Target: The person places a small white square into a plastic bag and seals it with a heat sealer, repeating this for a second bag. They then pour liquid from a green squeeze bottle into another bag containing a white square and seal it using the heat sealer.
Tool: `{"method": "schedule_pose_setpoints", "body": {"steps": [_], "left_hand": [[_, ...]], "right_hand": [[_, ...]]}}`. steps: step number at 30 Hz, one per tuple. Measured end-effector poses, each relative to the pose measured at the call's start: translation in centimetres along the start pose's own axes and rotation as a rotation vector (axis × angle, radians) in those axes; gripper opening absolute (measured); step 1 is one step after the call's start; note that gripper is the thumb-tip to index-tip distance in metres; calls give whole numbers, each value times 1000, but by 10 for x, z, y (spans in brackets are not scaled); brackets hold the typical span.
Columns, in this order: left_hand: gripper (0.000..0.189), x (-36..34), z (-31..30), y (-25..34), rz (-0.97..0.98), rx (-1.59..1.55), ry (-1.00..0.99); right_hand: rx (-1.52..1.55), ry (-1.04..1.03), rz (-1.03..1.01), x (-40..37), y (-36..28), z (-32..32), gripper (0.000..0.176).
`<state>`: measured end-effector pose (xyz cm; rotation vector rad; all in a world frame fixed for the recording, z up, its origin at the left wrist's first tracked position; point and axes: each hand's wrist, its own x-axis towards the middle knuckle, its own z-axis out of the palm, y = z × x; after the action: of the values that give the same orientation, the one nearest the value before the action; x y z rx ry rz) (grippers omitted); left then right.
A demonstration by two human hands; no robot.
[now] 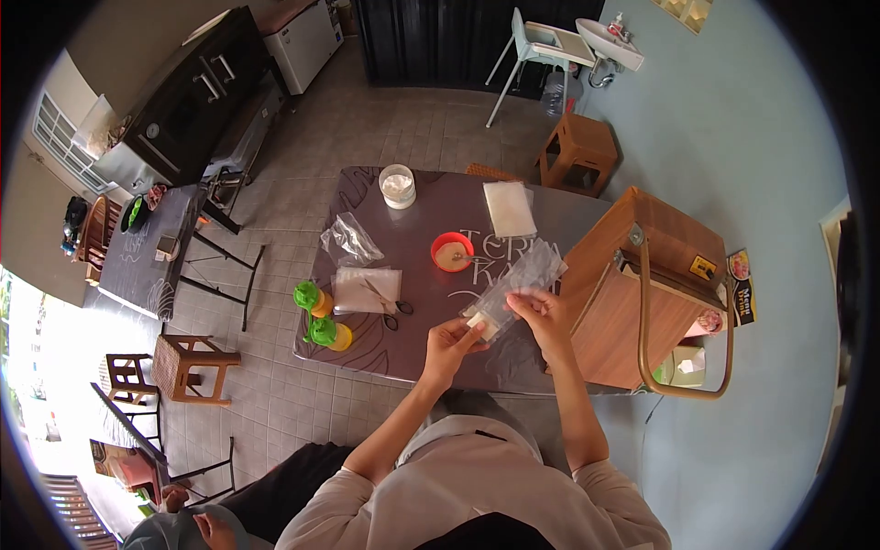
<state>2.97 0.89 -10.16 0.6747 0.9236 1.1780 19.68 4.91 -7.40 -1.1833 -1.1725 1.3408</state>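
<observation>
Over the near side of the dark table, a clear plastic bag point(535, 270) stretches between my two hands. Something pale fills its lower corner, where the fingers of my left hand point(445, 350) are closed on it. My right hand point(543, 319) pinches the bag a little further up its side. Just beyond them stands a red bowl point(438, 260) of beige powder with a spoon point(464, 258) in it. To the left, scissors point(386, 304) lie partly on a stack of clear plastic bags point(353, 290).
Two green-capped yellow bottles point(324, 334), a crumpled plastic bag point(352, 240) and a white-filled jar point(398, 189) stand or lie leftward. A pale stack of sheets point(509, 209) lies at the far right. A wooden cabinet point(632, 302) borders the table. Another person's hand point(216, 530) shows bottom left.
</observation>
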Motion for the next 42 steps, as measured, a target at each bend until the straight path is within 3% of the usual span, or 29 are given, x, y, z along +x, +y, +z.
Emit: {"method": "schedule_pose_setpoints", "body": {"steps": [8, 17, 21, 24, 26, 28, 30, 32, 35, 39, 42], "left_hand": [[21, 11, -9, -23, 20, 53, 34], [21, 21, -12, -43, 45, 62, 96], [20, 26, -24, -54, 17, 46, 110], [21, 32, -45, -69, 15, 43, 210], [21, 37, -64, -80, 142, 113, 344], [24, 39, -90, -93, 178, 194, 363], [25, 38, -100, -90, 198, 729, 477], [24, 38, -110, -95, 184, 807, 460], [23, 44, -112, -98, 260, 860, 394], [22, 52, -101, -94, 259, 887, 267], [22, 61, -100, -102, 233, 878, 172]], "right_hand": [[44, -10, 53, 8, 20, -6, 17], [-127, -27, -34, 16, 37, -13, 19], [-105, -110, 19, 23, 45, -17, 20], [-71, -125, 35, 30, 63, -25, 24], [-56, -115, 58, 34, 80, -32, 26], [-331, -30, 174, 36, 110, -40, 30], [-441, 13, 247, 40, 152, -47, 38], [-553, 57, 333, 37, 198, -49, 47], [-722, 401, 423, 43, 244, -38, 66], [-934, 584, 305, 58, 260, -17, 61], [-1047, 612, 472, 64, 243, -10, 52]]}}
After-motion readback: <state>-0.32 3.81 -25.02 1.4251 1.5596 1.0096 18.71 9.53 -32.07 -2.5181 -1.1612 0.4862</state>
